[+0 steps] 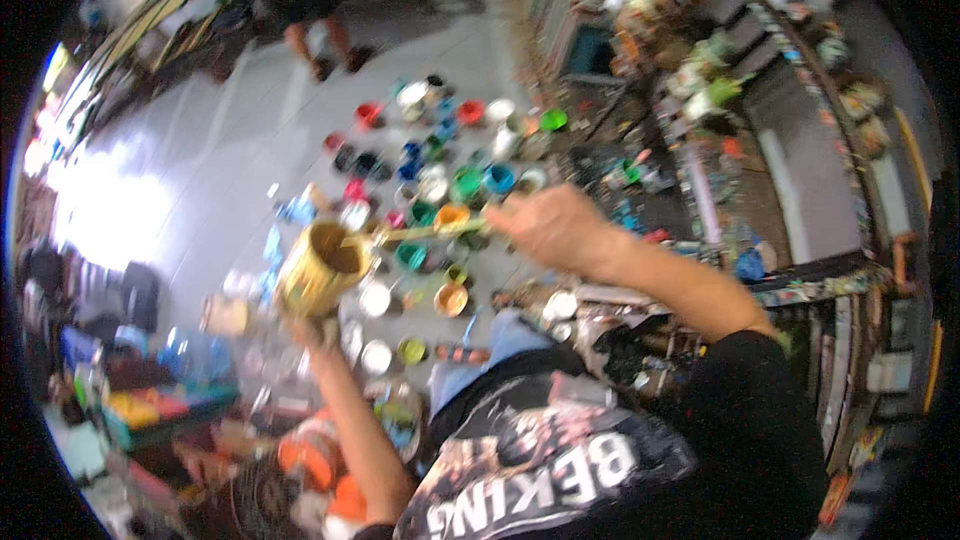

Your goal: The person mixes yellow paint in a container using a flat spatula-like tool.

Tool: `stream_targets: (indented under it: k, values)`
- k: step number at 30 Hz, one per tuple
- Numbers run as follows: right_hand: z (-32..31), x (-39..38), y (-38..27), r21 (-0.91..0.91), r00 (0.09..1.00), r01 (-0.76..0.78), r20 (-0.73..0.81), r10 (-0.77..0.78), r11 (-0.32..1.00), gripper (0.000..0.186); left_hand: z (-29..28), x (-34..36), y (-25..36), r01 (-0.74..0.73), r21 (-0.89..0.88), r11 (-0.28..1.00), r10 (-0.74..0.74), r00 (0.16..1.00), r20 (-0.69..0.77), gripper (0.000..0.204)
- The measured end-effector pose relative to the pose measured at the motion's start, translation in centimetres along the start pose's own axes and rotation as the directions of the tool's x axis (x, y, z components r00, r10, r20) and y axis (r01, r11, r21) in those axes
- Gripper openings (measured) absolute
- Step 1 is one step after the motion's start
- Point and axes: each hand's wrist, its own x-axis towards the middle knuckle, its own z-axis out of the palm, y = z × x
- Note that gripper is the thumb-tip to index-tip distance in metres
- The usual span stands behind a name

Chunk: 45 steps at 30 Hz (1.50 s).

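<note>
The person's left hand (pixel 314 328) is gripping the base of a yellow tub (pixel 302 280), its fingers mostly hiding beneath and behind it; the tub is leaning in view toward the right hand (pixel 545 225), showing a brownish inside. The right hand is closing tightly around the end of a long yellowish stick (pixel 425 233), whose thinner end is reaching to the tub's mouth. Just right of the left hand, a white cup (pixel 375 299) and a yellow-green cup (pixel 411 350) are standing on the floor (pixel 235 150), while an orange cup (pixel 453 214) is showing just behind the stick. Past the right hand, a green cup (pixel 466 183) and a blue cup (pixel 500 178) are sitting side by side, slightly blurring. Farther beyond both hands, a red cup (pixel 369 114) and a bright green cup (pixel 553 120) are marking the cluster's outer part. Farthest off, ahead of the left hand, another person (pixel 290 10) in a red top and dark shorts is standing.
</note>
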Motion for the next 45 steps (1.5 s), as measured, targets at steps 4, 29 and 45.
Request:
stream_targets:
  k: [4, 29, 45]
  values:
    - [-2.1, 2.7, -0.5, -0.033, 0.994, 0.091, -0.06, -0.093, 0.995, 0.012, 2.0, -1.5, 4.1, 0.029, -0.224, 0.974, 0.004, 0.989, 0.147, 0.052]
    - [-5.2, 11.9, -9.4, 0.037, 0.935, 0.174, -0.319, -0.153, 0.984, 0.01, 4.6, -6.0, 10.9, -0.447, -0.193, 0.874, 0.485, 0.831, 0.274, 0.059]
    - [-3.7, 13.6, -7.4, 0.473, 0.936, 0.057, 0.282, -0.213, 0.879, 0.023, 7.4, -3.6, 11.0, -0.458, -0.208, 0.864, 0.5, 0.826, 0.259, 0.072]
